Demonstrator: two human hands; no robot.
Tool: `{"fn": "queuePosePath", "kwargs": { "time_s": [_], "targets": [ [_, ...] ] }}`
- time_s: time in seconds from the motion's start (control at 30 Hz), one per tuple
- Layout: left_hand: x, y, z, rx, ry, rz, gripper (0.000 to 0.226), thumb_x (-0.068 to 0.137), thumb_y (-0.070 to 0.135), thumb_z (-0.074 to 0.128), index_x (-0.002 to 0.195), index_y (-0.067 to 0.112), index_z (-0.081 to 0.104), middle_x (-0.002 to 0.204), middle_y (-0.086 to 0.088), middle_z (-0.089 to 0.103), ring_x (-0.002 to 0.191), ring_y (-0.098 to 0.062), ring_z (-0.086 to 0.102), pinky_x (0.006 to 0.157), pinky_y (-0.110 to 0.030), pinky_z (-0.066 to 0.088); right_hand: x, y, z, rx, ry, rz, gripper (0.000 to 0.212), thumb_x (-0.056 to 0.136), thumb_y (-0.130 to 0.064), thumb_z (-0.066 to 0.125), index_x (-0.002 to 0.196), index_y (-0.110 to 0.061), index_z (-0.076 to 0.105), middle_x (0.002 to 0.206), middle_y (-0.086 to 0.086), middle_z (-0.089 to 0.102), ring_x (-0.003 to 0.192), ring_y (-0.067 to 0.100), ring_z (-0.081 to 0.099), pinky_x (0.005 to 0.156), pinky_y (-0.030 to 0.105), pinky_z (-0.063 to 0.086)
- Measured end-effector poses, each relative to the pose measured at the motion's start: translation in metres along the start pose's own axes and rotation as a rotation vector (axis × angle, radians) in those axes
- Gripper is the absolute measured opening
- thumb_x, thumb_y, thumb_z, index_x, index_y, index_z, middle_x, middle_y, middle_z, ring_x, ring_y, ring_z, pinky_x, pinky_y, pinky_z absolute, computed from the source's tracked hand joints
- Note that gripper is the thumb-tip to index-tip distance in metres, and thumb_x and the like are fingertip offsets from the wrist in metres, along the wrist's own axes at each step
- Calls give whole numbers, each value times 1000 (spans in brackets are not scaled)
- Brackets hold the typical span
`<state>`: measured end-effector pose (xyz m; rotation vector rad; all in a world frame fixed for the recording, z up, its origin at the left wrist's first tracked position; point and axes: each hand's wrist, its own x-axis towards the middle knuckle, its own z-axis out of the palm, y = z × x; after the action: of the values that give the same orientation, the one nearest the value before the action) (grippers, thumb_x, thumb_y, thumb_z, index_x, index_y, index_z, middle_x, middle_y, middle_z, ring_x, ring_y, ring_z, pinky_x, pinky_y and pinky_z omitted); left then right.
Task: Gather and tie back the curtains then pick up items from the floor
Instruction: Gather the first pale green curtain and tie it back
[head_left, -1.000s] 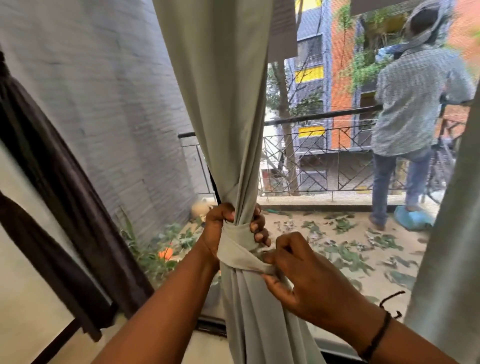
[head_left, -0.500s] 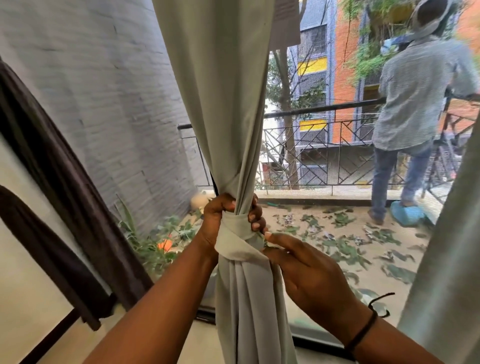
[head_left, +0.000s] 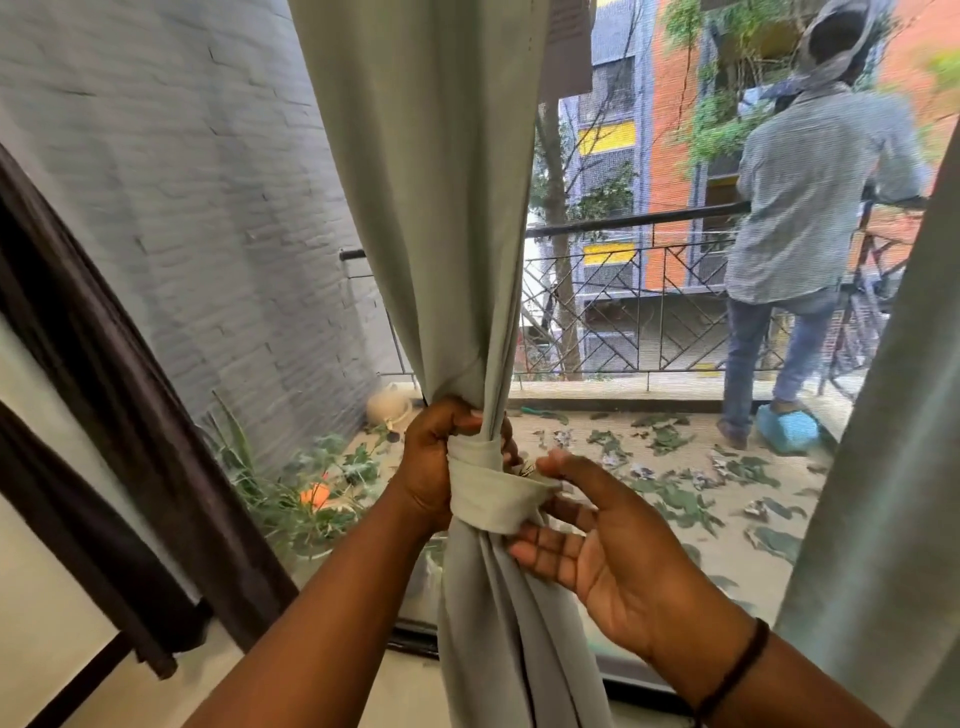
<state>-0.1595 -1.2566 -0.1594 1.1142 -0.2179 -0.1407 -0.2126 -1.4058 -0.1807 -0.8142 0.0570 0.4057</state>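
Curtain (head_left: 441, 208) cloth is bunched in the middle of the window and wrapped by a band (head_left: 493, 493) of the same cloth. Just above the band, the bunch is gripped by the left hand (head_left: 436, 457), its fingers curled round it. The right hand (head_left: 608, 545) is held open, fingers straight, tips touching the band and cloth. A dark curtain (head_left: 104, 415) is seen at the left. Outside, a person (head_left: 810, 208) is seen by a railing (head_left: 649, 312).

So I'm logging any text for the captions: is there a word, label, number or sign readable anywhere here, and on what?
None can be read.
The yellow panels on the building across the street are plain blocks of colour.
The grey-green curtain, its tie band and the wristband carry no print.
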Motion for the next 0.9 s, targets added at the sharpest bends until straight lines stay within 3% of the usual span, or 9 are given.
{"fn": "queuePosePath", "kwargs": {
  "time_s": [0.1, 0.2, 0.33, 0.4, 0.47, 0.53, 0.63, 0.73, 0.9],
  "targets": [
    [-2, -2, -1, 42, 61, 23, 17, 43, 20, 57, 50, 7, 65, 48, -7, 54, 43, -17, 51, 47, -21, 44, 0, 2, 5, -21, 83, -32, 30, 81, -5, 69, 107, -18, 59, 96, 18, 71, 67, 33, 71, 53, 36, 57],
    [-4, -4, -5, -30, 18, 38, 32, 29, 27, 73, 52, 7, 65, 50, -7, 53, 44, -19, 50, 49, -23, 45, -2, 6, 9, -236, 180, -168, 30, 78, -1, 73, 101, -13, 59, 86, 17, 70, 57, 22, 69, 48, 28, 55],
    [-1, -4, -12, -89, -132, 40, 41, 30, 37, 80, 56, 8, 67, 52, -6, 56, 49, -19, 54, 55, -26, 45, -2, 13, 7, -985, 275, -637, 8, 77, -18, 74, 83, -23, 71, 71, -12, 70, 64, 1, 64, 55, 12, 48],
    [6, -4, -17, -126, -125, 20, 43, 28, 35, 82, 57, 6, 69, 54, -8, 60, 51, -21, 57, 58, -28, 45, -1, 18, 8, -1360, 235, -804, 11, 82, -26, 68, 90, -32, 70, 83, -22, 66, 74, -7, 59, 63, 5, 44],
    [12, -2, -24, -166, -137, -4, 44, 27, 34, 83, 57, 4, 69, 55, -9, 61, 52, -22, 57, 62, -30, 45, 6, 27, 14, -1529, 130, -872, 21, 86, -28, 62, 105, -34, 68, 98, -23, 64, 80, -8, 56, 68, -2, 38],
    [18, 2, -32, -200, -145, -14, 44, 27, 33, 84, 56, 4, 69, 55, -10, 61, 52, -22, 57, 64, -31, 46, 14, 31, 24, -1599, 74, -927, 25, 87, -28, 59, 110, -32, 66, 105, -16, 67, 86, -1, 59, 71, -2, 38],
    [23, 10, -45, -210, -152, -54, 46, 25, 33, 84, 57, 4, 69, 55, -10, 60, 53, -23, 58, 66, -32, 44, 28, 36, 37, -1637, 37, -1026, 19, 82, -19, 62, 96, -24, 74, 93, -6, 70, 79, 8, 63, 65, 16, 52],
    [27, 16, -58, -315, -135, -112, 49, 21, 27, 86, 59, 3, 67, 57, -10, 58, 57, -25, 60, 67, -33, 46, 46, 42, 47, -1571, 140, -1105, 19, 85, -24, 59, 95, -20, 74, 89, -3, 69, 77, 13, 64, 66, 21, 51],
    [27, 24, -71, -373, -260, -199, 53, 19, 28, 89, 60, 0, 71, 64, -17, 66, 60, -26, 67, 63, -31, 58, 70, 61, 71, -1285, 444, -1304, 20, 81, -22, 58, 86, -14, 76, 82, -3, 69, 76, 0, 61, 73, 6, 44]
  ]
}}
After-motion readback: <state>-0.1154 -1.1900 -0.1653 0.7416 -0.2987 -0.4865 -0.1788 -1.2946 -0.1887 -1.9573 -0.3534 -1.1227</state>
